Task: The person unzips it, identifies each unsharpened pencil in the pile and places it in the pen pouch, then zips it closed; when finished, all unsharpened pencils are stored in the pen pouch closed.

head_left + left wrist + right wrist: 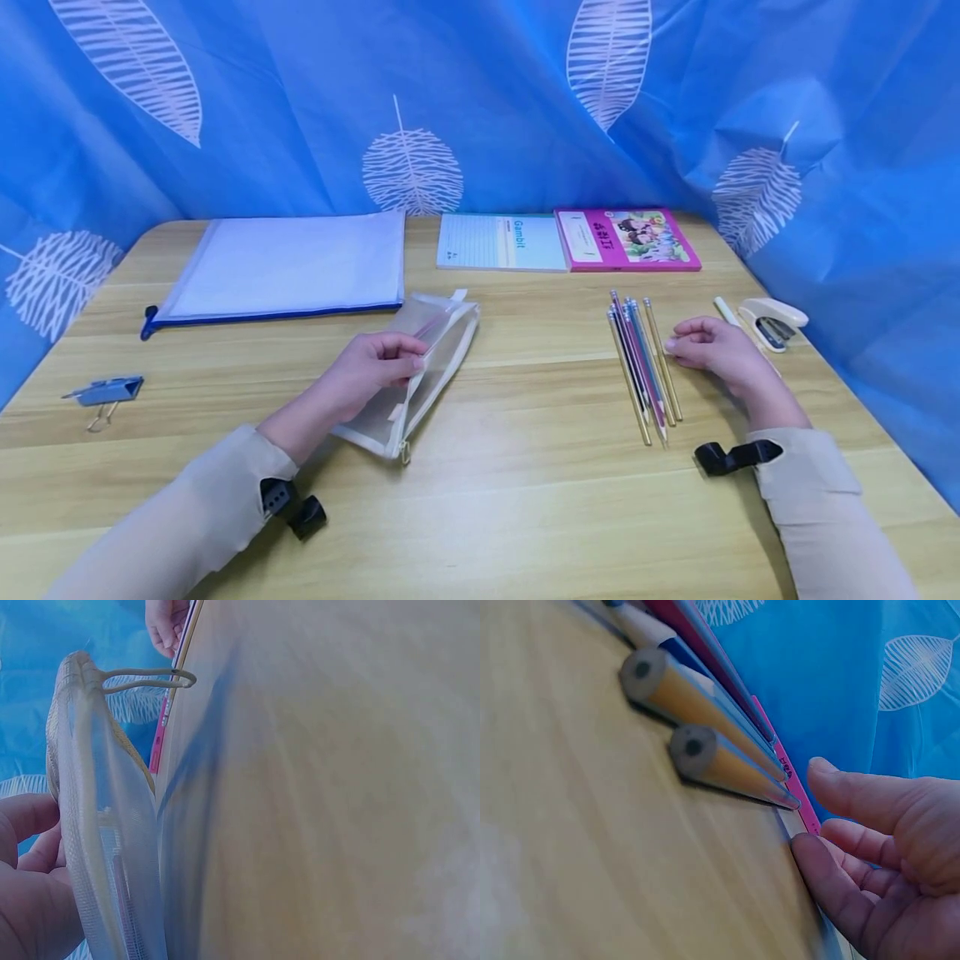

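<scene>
My left hand [378, 371] pinches the edge of a pale, see-through zip pouch [438, 375], whose mouth gapes toward the right. The pouch's zipper pull [146, 679] sticks out at one end in the left wrist view. Through the mesh shows a thin pinkish strip [124, 900]. Several pencils [637, 367] lie side by side on the table to the right, gold, dark, blue and maroon. Just right of them is my right hand [712, 350], holding nothing, its fingers loosely bent. In the right wrist view, thumb and fingers stand apart beside two unsharpened pencils [727, 765].
A large white zip folder [292, 262] with a blue edge lies at the back left. Two notebooks, one light blue [502, 242] and one pink [630, 242], line the back. A white stapler [772, 321] sits beyond my right hand, a blue binder clip [108, 392] far left.
</scene>
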Demonstrator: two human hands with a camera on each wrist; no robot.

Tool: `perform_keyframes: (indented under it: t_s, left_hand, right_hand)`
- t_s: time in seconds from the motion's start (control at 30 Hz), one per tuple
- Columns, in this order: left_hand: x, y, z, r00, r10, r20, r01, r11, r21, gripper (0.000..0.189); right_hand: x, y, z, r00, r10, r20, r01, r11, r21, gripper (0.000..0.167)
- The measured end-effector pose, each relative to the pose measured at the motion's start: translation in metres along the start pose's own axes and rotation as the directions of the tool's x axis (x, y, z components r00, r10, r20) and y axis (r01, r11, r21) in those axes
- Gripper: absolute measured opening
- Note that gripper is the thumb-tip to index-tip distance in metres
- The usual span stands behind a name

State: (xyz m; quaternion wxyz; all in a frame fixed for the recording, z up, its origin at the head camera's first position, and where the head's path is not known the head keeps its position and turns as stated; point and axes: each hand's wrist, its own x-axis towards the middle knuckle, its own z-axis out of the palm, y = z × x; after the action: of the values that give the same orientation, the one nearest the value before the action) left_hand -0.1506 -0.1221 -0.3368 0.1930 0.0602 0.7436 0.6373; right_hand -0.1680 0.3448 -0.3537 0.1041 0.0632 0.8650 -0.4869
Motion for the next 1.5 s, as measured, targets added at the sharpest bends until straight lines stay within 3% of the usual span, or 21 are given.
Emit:
perform_keyframes:
  t_s: [0.2, 0.37, 0.5, 0.6, 0.77, 0.9, 0.93, 1.0, 1.13, 1.2, 1.27, 1.33, 1.5]
  left_hand:
    - [0.000, -0.003, -0.001, 1.000, -0.008, -0.014, 0.007, 1.000, -0.001, 0.029]
    - [0.000, -0.004, -0.001, 1.000, -0.013, -0.017, 0.013, 1.000, 0.001, 0.030]
    - [0.000, -0.002, -0.001, 1.000, -0.002, -0.008, 0.002, 1.000, 0.004, 0.030]
    - [0.000, -0.001, -0.001, 1.000, 0.002, -0.007, -0.002, 1.000, 0.013, 0.031]
    - [0.000, 0.000, 0.000, 1.000, -0.002, -0.006, 0.003, 1.000, 0.016, 0.030]
    - [0.000, -0.001, 0.001, 1.000, 0.002, 0.002, -0.002, 1.000, 0.006, 0.029]
    - [0.001, -0.001, 0.001, 1.000, 0.004, 0.004, -0.004, 1.000, 0.006, 0.029]
    - [0.001, -0.002, 0.000, 1.000, 0.002, 0.002, -0.002, 1.000, 0.007, 0.028]
    - [0.001, -0.002, 0.000, 1.000, -0.002, -0.009, 0.002, 1.000, 0.009, 0.029]
    - [0.001, -0.001, 0.000, 1.000, -0.007, -0.017, 0.008, 1.000, 0.008, 0.029]
    - [0.001, -0.001, 0.000, 1.000, -0.006, -0.016, 0.006, 1.000, 0.012, 0.029]
    - [0.001, 0.000, 0.001, 1.000, -0.001, -0.012, 0.001, 1.000, 0.013, 0.029]
    - [0.002, -0.002, 0.002, 1.000, 0.004, -0.001, -0.004, 1.000, 0.022, 0.029]
  right_hand:
    - [0.005, -0.009, 0.003, 0.995, 0.077, 0.057, -0.070, 0.991, -0.115, 0.065]
    - [0.004, -0.020, 0.003, 0.988, 0.099, 0.118, -0.072, 0.975, -0.210, 0.063]
    - [0.001, -0.026, 0.005, 0.987, 0.102, 0.126, -0.057, 0.946, -0.321, 0.063]
    - [0.003, -0.028, 0.006, 0.987, 0.126, 0.103, -0.085, 0.939, -0.333, 0.061]
    - [0.007, -0.025, 0.002, 0.982, 0.159, 0.100, -0.139, 0.973, -0.185, 0.048]
    - [0.009, -0.025, -0.001, 0.982, 0.126, 0.138, -0.138, 0.987, 0.084, 0.040]
    - [0.009, -0.026, 0.000, 0.983, 0.111, 0.148, -0.136, 0.975, 0.178, 0.037]
    - [0.007, -0.029, 0.005, 0.985, 0.072, 0.154, -0.126, 0.916, 0.380, 0.029]
    - [0.002, -0.046, 0.027, 0.985, -0.023, 0.173, -0.097, 0.750, 0.654, 0.025]
    - [-0.001, -0.056, 0.042, 0.979, -0.048, 0.198, -0.108, 0.701, 0.705, 0.026]
    - [-0.005, -0.066, 0.058, 0.973, -0.051, 0.225, -0.128, 0.693, 0.709, 0.028]
    - [-0.008, -0.075, 0.074, 0.967, -0.045, 0.250, -0.148, 0.702, 0.697, 0.030]
    - [-0.015, -0.093, 0.117, 0.946, -0.057, 0.320, -0.166, 0.763, 0.625, 0.042]
